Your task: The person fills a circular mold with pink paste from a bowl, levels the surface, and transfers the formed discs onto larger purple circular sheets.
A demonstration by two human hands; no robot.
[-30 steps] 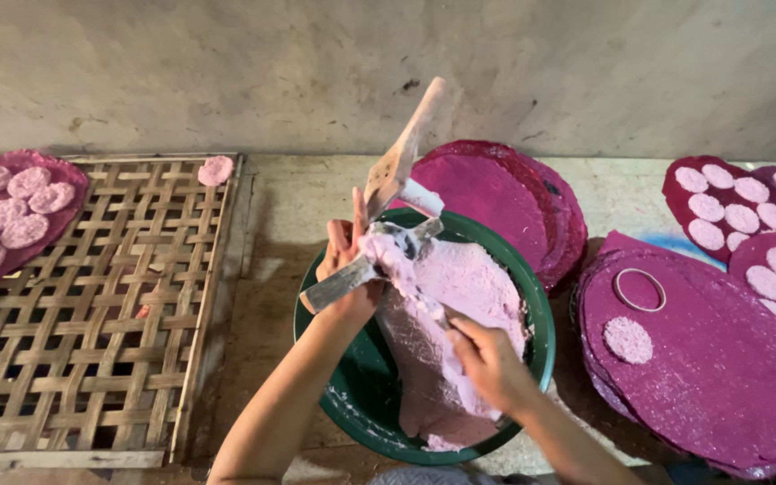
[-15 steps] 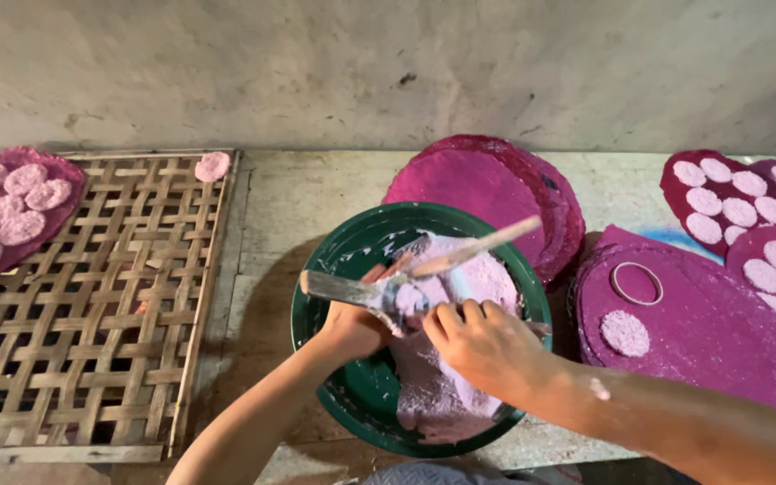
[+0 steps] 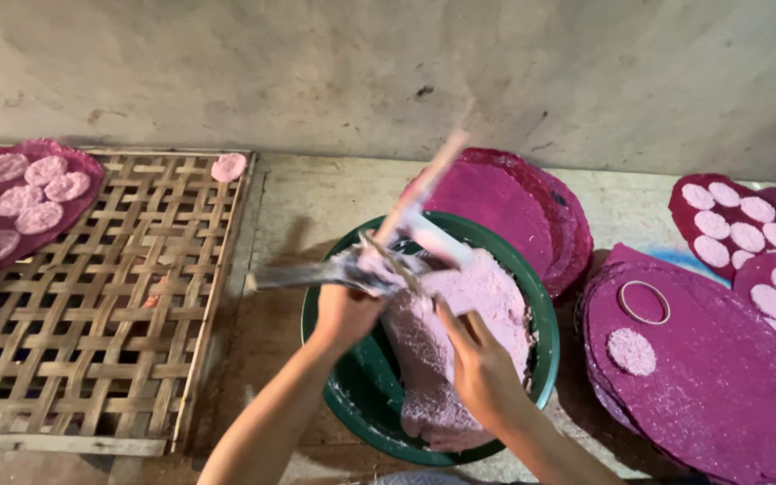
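Observation:
A dark green basin (image 3: 357,397) holds a thick slab of pale pink dough (image 3: 496,296). My left hand (image 3: 345,313) is over the basin's left rim. It is closed on a grey metal scraper (image 3: 294,277) whose blade points left. A thin pink-smeared stick (image 3: 424,184), blurred, rises up and right from the same grip. My right hand (image 3: 480,364) lies on the dough in the basin, fingers gripping its surface. Dough clings to the tools where they meet.
A woven bamboo tray (image 3: 92,314) lies at left with one pink disc (image 3: 228,166) at its far corner. Purple sheets with pink discs (image 3: 29,184) lie at far left and far right (image 3: 738,224). A purple stack (image 3: 505,198) sits behind the basin. A metal ring (image 3: 644,302) lies on the right sheet (image 3: 720,395).
The stick swung down to nearly level, then back up to the right. My right hand moved up to the tools, then back down onto the dough. The scraper stays pointing left.

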